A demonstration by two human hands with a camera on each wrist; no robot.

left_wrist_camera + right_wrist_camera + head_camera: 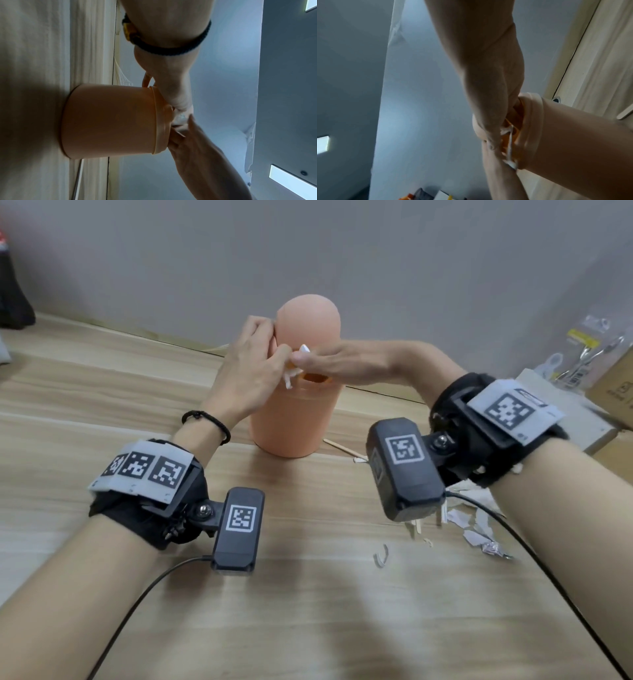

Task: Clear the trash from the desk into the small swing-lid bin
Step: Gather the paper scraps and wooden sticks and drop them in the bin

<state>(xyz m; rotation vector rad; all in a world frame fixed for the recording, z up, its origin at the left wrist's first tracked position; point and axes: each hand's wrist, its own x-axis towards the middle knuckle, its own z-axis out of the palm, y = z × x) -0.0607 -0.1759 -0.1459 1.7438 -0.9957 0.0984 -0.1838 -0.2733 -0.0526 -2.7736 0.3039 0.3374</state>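
Bin: small peach-orange plastic swing-lid bin (289, 419) stands upright on the light wood-grain desk (308, 611), toward the far edge, near the grey wall (376, 251). Its domed lid (308, 320) is tipped back, and a dark orange opening (313, 377) shows at the near side of the rim.

Left hand: the left hand (248, 371) is at the left side of the lid, fingers curled against it and thumb reaching toward the opening. It touches the paper; whether it pinches it cannot be told. A black braided cord bracelet (209, 422) sits on that wrist.

Right hand: the right hand (337, 364) comes in from the right, lying across the bin's top. Thumb and fingers pinch white crumpled paper scraps (296, 364) right at the opening.

Paper in hand: one strip hangs down over the rim (287, 380); in the right wrist view it runs along the orange inner edge (510, 146).

Trash left on desk: torn white paper bits (476, 529) lie near the right edge, under the right forearm. One curled scrap (381, 556) lies apart, nearer the middle. A pale wooden stick (344, 448) lies just right of the bin's base.

Right far corner: cardboard boxes (613, 392) and clear plastic bags (582, 347).

Left far corner: a dark object (13, 292), too cut off to name.
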